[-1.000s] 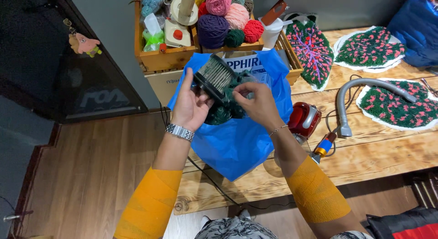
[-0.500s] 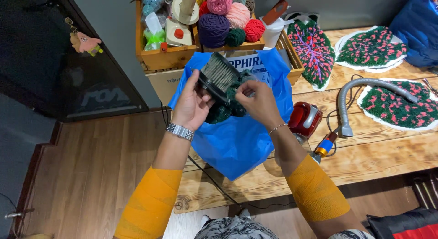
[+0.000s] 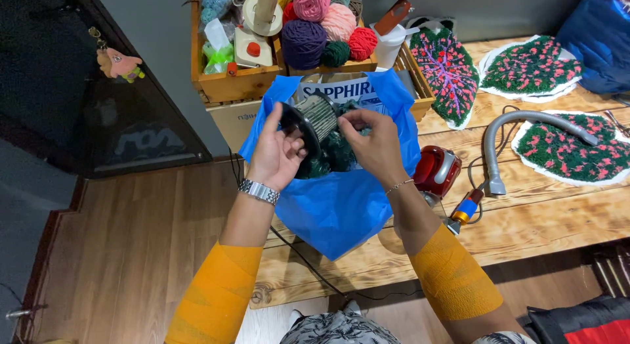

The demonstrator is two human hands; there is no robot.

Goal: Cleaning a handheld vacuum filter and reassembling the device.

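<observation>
Centre frame, both hands up over the open mouth of a blue plastic bag (image 3: 341,213), which hangs off the near edge of the wooden surface (image 3: 558,213). Left hand (image 3: 275,153) has its grip clenched round the black rim of a round pleated filter (image 3: 314,121), thumb and fingers pinching the disc edge so the pleated drum points right and tilts down toward the bag. Right hand (image 3: 374,144) grasps the other side of the filter, fingertips on a wad of dark green fluff (image 3: 331,153) clinging just below the pleats. Filter sits right above the bag opening, likely so loose lint falls inside and not on the floor. Right of the bag, on the surface, a small red vacuum (image 3: 438,170) lies touching the bag side, its grey hose (image 3: 525,130) curving to the right; body looks open, probably because the filter is out. Right side of frame: three green and pink tufted rugs (image 3: 564,150) lie flat on the surface. Top centre: wooden crate (image 3: 236,85) holding yarn balls (image 3: 305,42) in purple, pink, red and green, behind the bag. Upper left: dark glass panel with a pink star toy (image 3: 118,62) hanging. Wristwatch (image 3: 259,191) on left wrist, orange sleeves both arms.
</observation>
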